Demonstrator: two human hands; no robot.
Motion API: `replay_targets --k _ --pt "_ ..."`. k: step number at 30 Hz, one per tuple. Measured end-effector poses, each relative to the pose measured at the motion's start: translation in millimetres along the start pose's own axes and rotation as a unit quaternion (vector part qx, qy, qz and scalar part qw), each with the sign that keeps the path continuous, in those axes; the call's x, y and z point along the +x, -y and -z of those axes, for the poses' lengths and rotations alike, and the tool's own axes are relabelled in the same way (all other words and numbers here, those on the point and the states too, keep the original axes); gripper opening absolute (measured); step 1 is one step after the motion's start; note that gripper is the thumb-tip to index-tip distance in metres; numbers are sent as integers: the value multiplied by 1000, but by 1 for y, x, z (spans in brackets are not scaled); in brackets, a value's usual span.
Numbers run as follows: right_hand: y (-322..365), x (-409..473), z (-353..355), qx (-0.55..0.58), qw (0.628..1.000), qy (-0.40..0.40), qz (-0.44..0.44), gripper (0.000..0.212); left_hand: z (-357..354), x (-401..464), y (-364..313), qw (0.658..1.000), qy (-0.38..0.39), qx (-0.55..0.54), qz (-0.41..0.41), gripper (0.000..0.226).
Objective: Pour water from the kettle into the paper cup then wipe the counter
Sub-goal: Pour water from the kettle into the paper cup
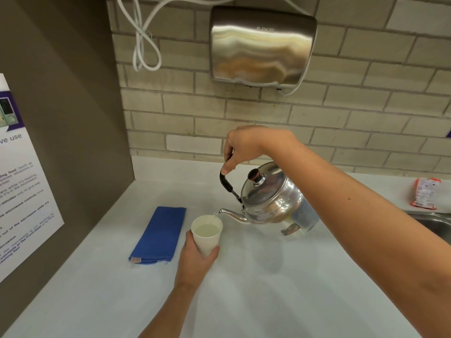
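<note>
Now my right grip (pixel 240 146) clenches the kettle (pixel 275 201) handle, tilting the spout over the paper cup (pixel 207 234); left grip (pixel 196 258) grasps it steady, off the bench (pixel 268 289).

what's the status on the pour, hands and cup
Right hand on kettle handle, tilted, spout over paper cup. Left hand holding cup, water well up inside. Blue cloth folded left of cup, untouched. Nothing in the way.

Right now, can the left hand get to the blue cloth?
Probably not yet: the left hand is holding the paper cup under the kettle spout. The blue cloth lies beside it, unobstructed.
</note>
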State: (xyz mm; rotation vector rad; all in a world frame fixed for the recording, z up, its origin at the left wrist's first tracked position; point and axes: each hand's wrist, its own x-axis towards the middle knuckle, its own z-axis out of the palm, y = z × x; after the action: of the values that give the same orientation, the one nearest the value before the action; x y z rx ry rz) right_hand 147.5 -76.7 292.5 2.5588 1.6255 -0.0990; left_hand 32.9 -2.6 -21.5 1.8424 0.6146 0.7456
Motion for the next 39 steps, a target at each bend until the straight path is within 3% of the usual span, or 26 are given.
replay_targets --k 39 --pt "1 -2 2 -6 1000 10 -8 35 0 -1 -2 1000 -2 -1 3 74"
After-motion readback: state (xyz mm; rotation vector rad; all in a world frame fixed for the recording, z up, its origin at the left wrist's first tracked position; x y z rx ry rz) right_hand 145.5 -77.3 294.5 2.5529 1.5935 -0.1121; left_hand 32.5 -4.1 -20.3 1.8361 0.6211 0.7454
